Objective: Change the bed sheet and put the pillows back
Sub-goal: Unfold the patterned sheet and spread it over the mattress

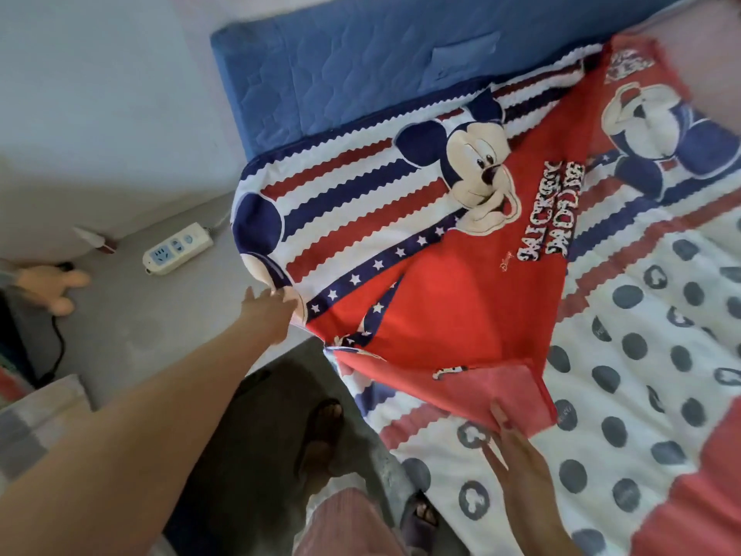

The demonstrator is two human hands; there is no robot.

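Spreading of the fresh sheet (401,218) looks to be the step in hand: the printed cloth lies partly unfolded over the near part of the bed, with a red triangular flap still doubled back on top of it, while the far end of the blue mattress (341,74) remains bare. The left hand (268,315) reaches out to the sheet's edge at the bedside corner and appears to pinch the cloth there, though the fingertips are hidden against the fabric. The right hand (517,447) lies with straight, spread fingers at the tip of the red flap, touching it rather than gripping it. No pillows can be made out for certain; a pale pink shape at the top right corner may be one. On the floor beside the bed lie a power strip (176,248) and a soft toy (52,286), well apart from the sheet. The next move probably calls for taking hold of the folded flap and drawing it open, then pulling the cloth toward the uncovered end so it lies flat before tucking.
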